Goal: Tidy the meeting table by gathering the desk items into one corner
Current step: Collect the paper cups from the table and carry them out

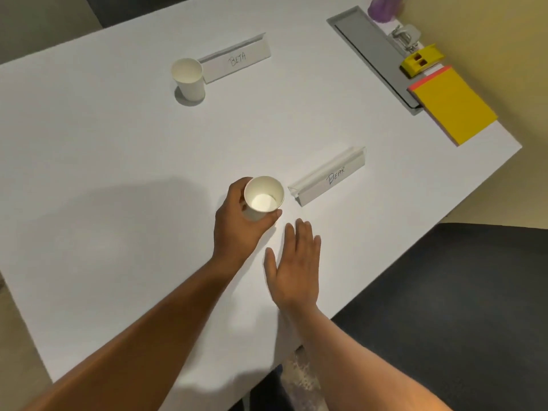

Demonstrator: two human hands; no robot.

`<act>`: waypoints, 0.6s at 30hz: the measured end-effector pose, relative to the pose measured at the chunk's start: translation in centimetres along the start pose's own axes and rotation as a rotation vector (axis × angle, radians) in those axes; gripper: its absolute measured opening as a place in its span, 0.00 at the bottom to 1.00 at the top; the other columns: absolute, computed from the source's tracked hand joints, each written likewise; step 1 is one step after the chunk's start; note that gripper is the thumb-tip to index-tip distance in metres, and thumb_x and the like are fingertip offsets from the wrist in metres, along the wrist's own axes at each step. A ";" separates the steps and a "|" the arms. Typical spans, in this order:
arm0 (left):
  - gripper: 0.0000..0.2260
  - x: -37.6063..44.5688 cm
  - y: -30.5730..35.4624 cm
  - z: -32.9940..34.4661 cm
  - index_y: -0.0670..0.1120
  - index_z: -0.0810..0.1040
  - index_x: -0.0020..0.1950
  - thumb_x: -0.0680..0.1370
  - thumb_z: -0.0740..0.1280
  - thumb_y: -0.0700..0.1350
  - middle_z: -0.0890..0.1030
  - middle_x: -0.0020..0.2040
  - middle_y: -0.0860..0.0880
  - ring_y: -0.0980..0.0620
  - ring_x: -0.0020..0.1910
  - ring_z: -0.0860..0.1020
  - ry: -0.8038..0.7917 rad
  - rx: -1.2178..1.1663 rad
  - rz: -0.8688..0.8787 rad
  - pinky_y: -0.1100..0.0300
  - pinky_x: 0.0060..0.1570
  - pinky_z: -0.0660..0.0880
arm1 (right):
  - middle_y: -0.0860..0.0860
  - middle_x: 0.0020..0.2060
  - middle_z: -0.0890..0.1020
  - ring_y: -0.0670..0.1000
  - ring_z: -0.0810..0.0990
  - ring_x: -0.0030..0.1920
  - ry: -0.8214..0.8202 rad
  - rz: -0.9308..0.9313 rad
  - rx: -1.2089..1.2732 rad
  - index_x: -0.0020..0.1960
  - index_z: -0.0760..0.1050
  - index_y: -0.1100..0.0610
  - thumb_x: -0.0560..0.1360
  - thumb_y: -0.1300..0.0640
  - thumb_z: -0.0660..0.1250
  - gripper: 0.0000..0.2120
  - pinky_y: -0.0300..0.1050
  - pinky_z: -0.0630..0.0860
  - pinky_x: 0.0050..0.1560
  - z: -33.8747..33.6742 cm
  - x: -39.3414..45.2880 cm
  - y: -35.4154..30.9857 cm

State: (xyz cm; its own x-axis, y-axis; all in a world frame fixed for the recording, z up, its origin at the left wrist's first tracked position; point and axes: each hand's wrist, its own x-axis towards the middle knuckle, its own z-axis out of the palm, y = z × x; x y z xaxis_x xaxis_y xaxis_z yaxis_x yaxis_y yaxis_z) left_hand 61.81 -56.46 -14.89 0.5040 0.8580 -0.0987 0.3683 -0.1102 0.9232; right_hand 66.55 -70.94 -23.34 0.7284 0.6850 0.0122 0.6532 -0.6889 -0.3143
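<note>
My left hand (237, 229) is wrapped around an empty white paper cup (264, 197) near the middle of the white table (118, 173). My right hand (296, 262) lies flat and open on the table just below and right of that cup, holding nothing. A folded name card reading "BEAR" (329, 178) stands right of the held cup. A second white paper cup (189, 80) stands upright at the far side, touching a name card reading "BETA" (237, 59).
At the far right corner lie a yellow sticky-note pad (453, 108), a yellow stapler-like object (421, 62), a metal clip (404, 37) and a purple item (382, 7), beside a grey cable tray (370, 51). A dark chair (459, 292) stands at the right.
</note>
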 end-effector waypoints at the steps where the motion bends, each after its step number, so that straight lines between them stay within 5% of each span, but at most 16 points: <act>1: 0.34 0.7 -0.4 0.6 0.52 0.74 0.71 0.69 0.84 0.53 0.81 0.68 0.55 0.54 0.64 0.79 0.012 0.009 0.015 0.65 0.63 0.78 | 0.54 0.84 0.58 0.55 0.50 0.85 -0.006 0.010 -0.020 0.82 0.60 0.55 0.84 0.40 0.55 0.31 0.59 0.46 0.85 0.5 0.1 0.1; 4: 0.35 2.7 -1.5 2.4 0.53 0.73 0.71 0.69 0.84 0.54 0.81 0.68 0.55 0.53 0.64 0.80 0.031 0.040 0.034 0.64 0.63 0.79 | 0.51 0.85 0.56 0.53 0.47 0.86 -0.006 0.035 -0.063 0.82 0.59 0.52 0.83 0.38 0.55 0.32 0.56 0.42 0.85 1.4 0.2 0.5; 10: 0.32 4.3 -3.2 4.6 0.54 0.73 0.71 0.71 0.82 0.56 0.81 0.67 0.56 0.58 0.63 0.78 0.014 0.089 0.095 0.80 0.59 0.71 | 0.52 0.84 0.57 0.54 0.49 0.86 0.044 0.027 -0.076 0.82 0.61 0.52 0.81 0.37 0.58 0.34 0.56 0.42 0.85 2.1 0.6 0.8; 14: 0.32 4.5 -3.9 5.1 0.52 0.73 0.72 0.71 0.82 0.52 0.79 0.67 0.58 0.66 0.63 0.76 0.015 0.113 0.119 0.79 0.61 0.71 | 0.52 0.85 0.54 0.55 0.47 0.86 0.032 0.024 -0.111 0.82 0.60 0.53 0.81 0.35 0.57 0.35 0.57 0.39 0.85 2.3 0.6 0.9; 18: 0.34 4.7 -4.5 5.5 0.48 0.74 0.73 0.71 0.83 0.50 0.80 0.69 0.51 0.53 0.66 0.78 0.048 0.139 0.100 0.62 0.66 0.78 | 0.53 0.85 0.53 0.56 0.47 0.86 0.012 0.016 -0.106 0.82 0.60 0.54 0.81 0.36 0.57 0.36 0.58 0.40 0.84 2.3 0.6 1.0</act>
State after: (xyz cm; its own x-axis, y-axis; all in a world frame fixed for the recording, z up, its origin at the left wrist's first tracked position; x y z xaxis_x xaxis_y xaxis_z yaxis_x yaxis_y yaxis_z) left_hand 66.83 -54.67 -21.56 0.5067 0.8620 0.0116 0.4247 -0.2613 0.8668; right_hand 67.21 -70.68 -25.86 0.7412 0.6710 0.0196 0.6590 -0.7216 -0.2122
